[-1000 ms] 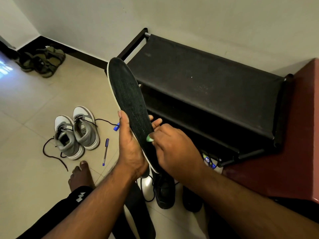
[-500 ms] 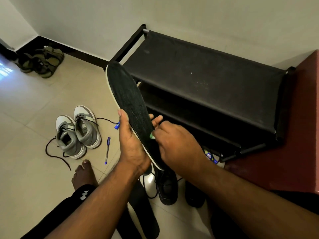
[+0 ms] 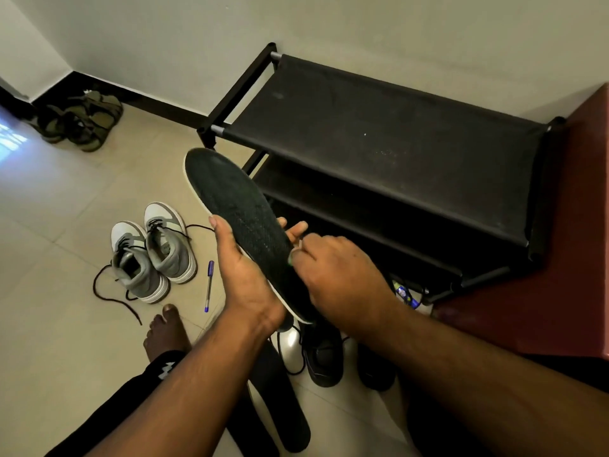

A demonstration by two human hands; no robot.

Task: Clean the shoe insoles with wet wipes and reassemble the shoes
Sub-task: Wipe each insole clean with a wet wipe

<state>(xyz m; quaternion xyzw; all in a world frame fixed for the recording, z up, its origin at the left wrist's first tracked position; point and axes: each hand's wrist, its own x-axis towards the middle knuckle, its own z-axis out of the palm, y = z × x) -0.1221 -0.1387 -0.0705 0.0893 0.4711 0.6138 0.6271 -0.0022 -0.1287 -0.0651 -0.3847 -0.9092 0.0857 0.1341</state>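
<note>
The left hand (image 3: 245,275) has its grip clenched round a black insole (image 3: 244,219), held slanted above the floor (image 3: 66,225). The right hand (image 3: 336,272) pinches the insole's right edge. A second insole (image 3: 283,407) lies below, beside the black shoes (image 3: 324,357).

At your one o'clock stands a black two-tier shoe rack (image 3: 379,127) against the pale wall (image 3: 329,24), its fabric shelves dusty. A dark red surface (image 3: 560,258) sits just beside it at three o'clock. On the tiled floor (image 3: 49,225) at nine o'clock you have a blue pen (image 3: 209,286). Olive sandals (image 3: 82,123) rest in the corner at ten o'clock, near the dark skirting.
</note>
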